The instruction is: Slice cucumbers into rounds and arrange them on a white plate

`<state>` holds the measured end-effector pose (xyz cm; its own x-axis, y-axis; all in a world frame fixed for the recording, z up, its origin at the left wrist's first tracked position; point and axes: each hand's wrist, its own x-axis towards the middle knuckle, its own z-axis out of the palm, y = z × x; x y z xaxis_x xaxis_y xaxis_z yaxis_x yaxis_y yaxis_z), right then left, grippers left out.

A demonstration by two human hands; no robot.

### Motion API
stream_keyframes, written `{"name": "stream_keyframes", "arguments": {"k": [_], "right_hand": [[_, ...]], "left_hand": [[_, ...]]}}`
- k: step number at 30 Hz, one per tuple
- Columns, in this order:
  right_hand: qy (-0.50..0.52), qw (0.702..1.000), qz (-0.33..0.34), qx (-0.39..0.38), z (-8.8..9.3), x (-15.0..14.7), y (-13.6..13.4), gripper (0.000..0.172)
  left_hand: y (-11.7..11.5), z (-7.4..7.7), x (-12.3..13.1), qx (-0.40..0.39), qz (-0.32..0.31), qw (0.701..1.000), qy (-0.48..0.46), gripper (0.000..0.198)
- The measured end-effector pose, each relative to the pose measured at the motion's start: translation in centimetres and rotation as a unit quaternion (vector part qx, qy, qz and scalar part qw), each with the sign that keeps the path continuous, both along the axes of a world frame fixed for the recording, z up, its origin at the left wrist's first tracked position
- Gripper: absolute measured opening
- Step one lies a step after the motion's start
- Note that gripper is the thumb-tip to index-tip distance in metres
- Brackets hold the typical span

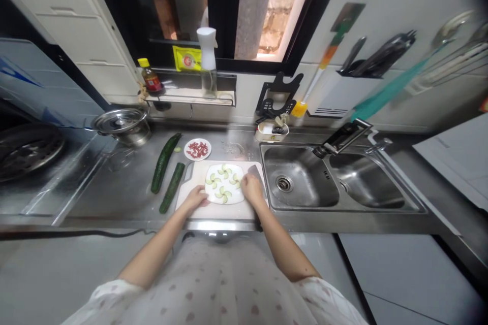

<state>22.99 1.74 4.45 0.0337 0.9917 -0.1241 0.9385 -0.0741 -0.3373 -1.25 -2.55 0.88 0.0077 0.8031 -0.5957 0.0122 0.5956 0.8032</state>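
A white plate [215, 194] with several curved cucumber slices [223, 183] sits on a white cutting board [213, 210] at the counter's front edge. My left hand [195, 199] rests against the plate's left rim, fingers curled on it. My right hand [252, 188] touches the plate's right rim, fingers closed. Just behind the right hand lies a cleaver blade [254, 170] on the board. Two whole cucumbers [164, 161] [172, 187] lie left of the board.
A small dish of red chopped bits [197, 150] stands behind the board. A double steel sink [335, 183] with a tap [343, 137] is on the right. A lidded pot [122, 124] sits at the left, bottles [208, 63] on the shelf behind.
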Motion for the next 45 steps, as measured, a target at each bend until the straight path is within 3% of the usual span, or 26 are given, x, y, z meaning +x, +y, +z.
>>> {"name": "stream_keyframes", "arguments": {"k": [9,14,20,24,29,32,37,45], "right_hand": [[0.035,0.993,-0.046,-0.107,-0.5,0.5,-2.7,0.031],[0.062,0.991,-0.059,-0.102,-1.1,0.0,-3.0,0.033],[0.062,0.992,-0.068,-0.091,-1.3,0.1,-3.0,0.03],[0.09,0.989,-0.084,-0.085,-0.6,0.3,-3.0,0.028],[0.166,0.978,-0.116,-0.057,0.8,0.7,-3.0,0.026],[0.284,0.949,-0.135,-0.015,1.1,1.3,-4.0,0.025],[0.472,0.864,-0.173,0.009,0.5,1.9,-7.5,0.031],[0.603,0.757,-0.238,-0.085,-0.5,2.2,-10.3,0.04]], "left_hand": [[-0.4,1.0,0.5,0.01,0.004,1.0,0.011,0.042],[-0.6,1.7,1.0,0.031,0.013,0.999,0.022,0.041],[-0.6,1.2,1.0,0.052,0.017,0.998,0.002,0.039],[-0.9,1.4,0.9,0.053,0.024,0.998,-0.039,0.04],[-1.3,3.0,0.7,0.068,0.043,0.993,-0.087,0.05],[-2.2,4.1,0.6,0.067,0.042,0.993,-0.088,0.054],[-4.9,5.1,0.7,0.091,0.055,0.991,-0.077,0.054],[-7.8,5.2,1.7,0.074,0.066,0.99,-0.102,0.057]]}}
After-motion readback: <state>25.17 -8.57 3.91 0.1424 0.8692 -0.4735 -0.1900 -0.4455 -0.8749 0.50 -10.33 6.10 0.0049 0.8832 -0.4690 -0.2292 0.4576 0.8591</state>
